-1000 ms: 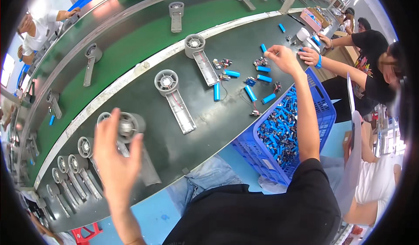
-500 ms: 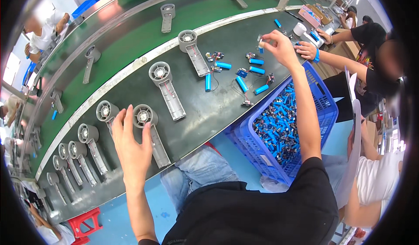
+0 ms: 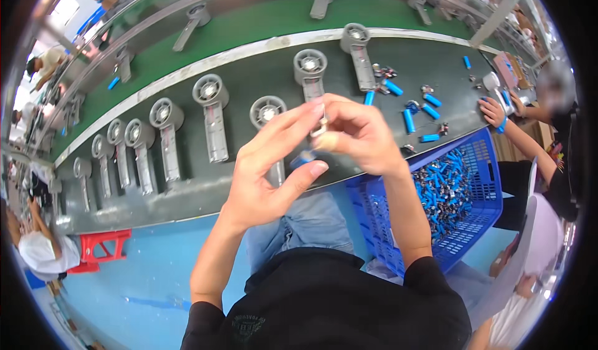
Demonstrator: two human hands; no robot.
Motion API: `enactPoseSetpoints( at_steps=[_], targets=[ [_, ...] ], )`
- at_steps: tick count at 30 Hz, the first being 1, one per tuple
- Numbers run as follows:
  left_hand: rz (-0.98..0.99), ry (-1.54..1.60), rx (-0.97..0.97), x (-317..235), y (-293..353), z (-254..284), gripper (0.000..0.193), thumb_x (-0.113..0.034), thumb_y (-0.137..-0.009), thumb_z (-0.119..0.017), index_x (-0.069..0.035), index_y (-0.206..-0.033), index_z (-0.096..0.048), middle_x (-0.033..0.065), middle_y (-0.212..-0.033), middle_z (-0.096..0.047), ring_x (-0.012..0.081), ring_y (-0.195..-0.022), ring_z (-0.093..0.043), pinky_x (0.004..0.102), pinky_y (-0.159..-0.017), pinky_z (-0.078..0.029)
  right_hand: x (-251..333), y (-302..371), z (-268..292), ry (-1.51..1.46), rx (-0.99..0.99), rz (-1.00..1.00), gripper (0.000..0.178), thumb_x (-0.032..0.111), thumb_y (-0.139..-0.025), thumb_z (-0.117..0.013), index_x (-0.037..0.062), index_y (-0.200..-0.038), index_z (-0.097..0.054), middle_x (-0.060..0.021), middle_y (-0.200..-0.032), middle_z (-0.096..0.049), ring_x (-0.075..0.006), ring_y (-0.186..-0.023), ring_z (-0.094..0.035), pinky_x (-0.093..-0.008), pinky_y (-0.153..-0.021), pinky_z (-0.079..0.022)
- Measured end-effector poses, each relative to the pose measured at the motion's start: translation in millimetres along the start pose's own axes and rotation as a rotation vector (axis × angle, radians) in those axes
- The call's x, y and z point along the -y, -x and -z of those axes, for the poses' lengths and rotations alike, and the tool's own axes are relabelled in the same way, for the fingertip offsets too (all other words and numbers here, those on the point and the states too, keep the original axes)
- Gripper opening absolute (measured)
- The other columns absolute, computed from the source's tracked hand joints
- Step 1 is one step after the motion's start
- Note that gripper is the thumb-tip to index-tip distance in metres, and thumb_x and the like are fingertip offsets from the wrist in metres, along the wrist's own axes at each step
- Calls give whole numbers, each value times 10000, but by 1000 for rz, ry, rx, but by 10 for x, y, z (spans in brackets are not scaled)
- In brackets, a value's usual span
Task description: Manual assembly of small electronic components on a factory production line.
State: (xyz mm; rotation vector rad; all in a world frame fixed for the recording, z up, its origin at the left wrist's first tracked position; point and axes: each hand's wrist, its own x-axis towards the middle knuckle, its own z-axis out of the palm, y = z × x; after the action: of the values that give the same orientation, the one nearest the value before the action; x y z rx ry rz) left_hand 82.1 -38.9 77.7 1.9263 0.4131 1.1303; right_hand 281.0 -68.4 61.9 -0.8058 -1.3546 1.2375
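My right hand [image 3: 366, 139] pinches a small circuit board [image 3: 322, 125] between thumb and fingers. A blue cylindrical battery [image 3: 303, 158], blurred, hangs beside it, over the near part of the worktop. My left hand [image 3: 265, 169] reaches in from the other side, its fingers stretched and thumb spread around the battery. Whether it touches the battery I cannot tell. Behind the hands lies a grey handheld-fan housing [image 3: 268, 109], its handle partly hidden. Another fan housing [image 3: 309, 65] lies just beyond my fingertips.
More grey fan housings [image 3: 212, 94] lie in a row to the left. Blue batteries with boards [image 3: 408, 120] are scattered on the right. A blue crate [image 3: 493, 182] full of them stands below the bench edge. A co-worker's hand [image 3: 493, 112] works at far right. A green belt [image 3: 261, 23] runs behind.
My right hand has come from the right to the middle, carrying the board and battery. My left hand has moved right to meet it. The view has turned to the left.
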Motion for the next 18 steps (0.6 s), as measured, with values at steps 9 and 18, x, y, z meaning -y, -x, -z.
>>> enactPoseSetpoints(
  at_steps=[9, 18],
  targets=[
    [373, 86, -417, 43, 680, 418, 322, 30, -965, -525, 38, -1275, -613, 81, -1027, -650, 144, -892, -647, 244, -798, -503, -163, -95, -319, 362, 51, -84, 154, 39, -912, -625, -1, -1036, -706, -48, -919, -623, -93, -723, -543, -252, -656, -438],
    [300, -643, -134, 222, 590, 72, 78, -61, -822, -688, -42, -878, -638, 91, -779, -567, 283, -583, -572, 383, -525, -461, -495, 46, -437, 488, -144, -16, 183, -43, -848, -653, 24, -1007, -715, -28, -936, -602, -30, -612, -476, -200, -546, -379]
  ],
)
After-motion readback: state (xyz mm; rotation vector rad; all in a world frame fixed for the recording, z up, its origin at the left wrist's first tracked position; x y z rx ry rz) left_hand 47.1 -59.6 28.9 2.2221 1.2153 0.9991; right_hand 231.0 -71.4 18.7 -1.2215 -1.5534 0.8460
